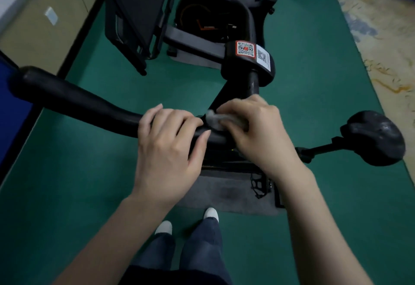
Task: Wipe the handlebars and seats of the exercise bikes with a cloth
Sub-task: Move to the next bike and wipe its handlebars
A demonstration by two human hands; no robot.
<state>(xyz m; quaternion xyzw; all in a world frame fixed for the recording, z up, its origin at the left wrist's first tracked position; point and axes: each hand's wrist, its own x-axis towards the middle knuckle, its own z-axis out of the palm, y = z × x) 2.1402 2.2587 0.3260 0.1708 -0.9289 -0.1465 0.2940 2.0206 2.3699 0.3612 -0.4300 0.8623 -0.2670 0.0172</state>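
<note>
Jeans (179, 257) and shoes (211, 214) stand at 6 o'clock on the floor (325, 206). Further out, the left hand (170, 143) curls over the handlebar (89, 102). Touching it at 3 o'clock, the right hand (253, 132) pinches a bunched cloth (214, 118) onto the bar. The seat (372, 136) sits at 3 o'clock and a far bike (224, 15) at 12. The risk I see is that the small wad slips from the fingers, or that the stretch under the left palm goes unwiped.

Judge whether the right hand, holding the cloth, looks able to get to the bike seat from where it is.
Probably yes. The right hand pinches the cloth on the handlebar, and the seat sits to its right with only open floor between them; nothing blocks the way.
</note>
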